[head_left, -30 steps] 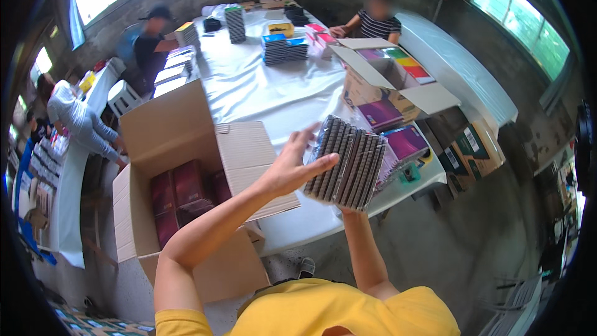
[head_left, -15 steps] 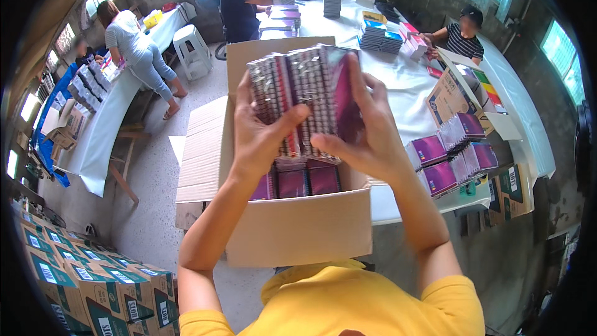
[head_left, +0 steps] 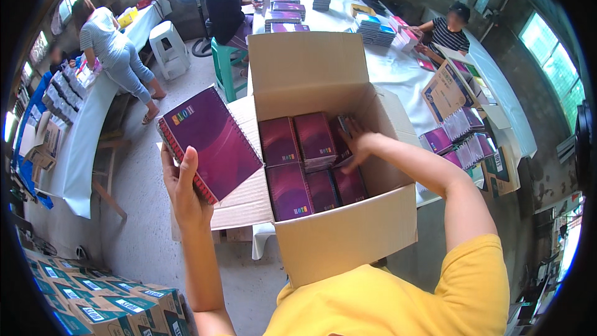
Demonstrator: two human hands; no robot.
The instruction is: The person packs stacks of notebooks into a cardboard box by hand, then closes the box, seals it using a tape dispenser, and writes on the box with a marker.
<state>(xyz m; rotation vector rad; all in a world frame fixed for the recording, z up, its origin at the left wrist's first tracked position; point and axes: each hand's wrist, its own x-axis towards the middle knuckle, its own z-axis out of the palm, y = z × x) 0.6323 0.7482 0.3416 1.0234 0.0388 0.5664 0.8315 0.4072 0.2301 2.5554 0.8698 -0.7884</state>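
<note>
My left hand (head_left: 186,177) grips a shrink-wrapped-looking pack of purple spiral notebooks (head_left: 214,143) with a red coil, raised left of an open cardboard box (head_left: 345,236). Inside the box, more purple notebooks (head_left: 290,193) lie in stacks, two rows across, covers upward. My right hand (head_left: 360,143) reaches into the far right part of the box. Its fingers and thumb span a purple notebook stack (head_left: 341,143) there, at the far and near edges; the stack's lower part is hidden.
A white-covered table (head_left: 398,96) behind the box bears notebook piles (head_left: 457,137) and an open carton (head_left: 451,90). Several people work nearby. A green chair (head_left: 227,68) and white stool (head_left: 168,50) stand at the left. Closed cartons (head_left: 112,305) are stacked lower left.
Both hands held notebook packs together above the box. Now they are apart: the left has carried one pack leftward, and the right has gone down into the box. The view has shifted.
</note>
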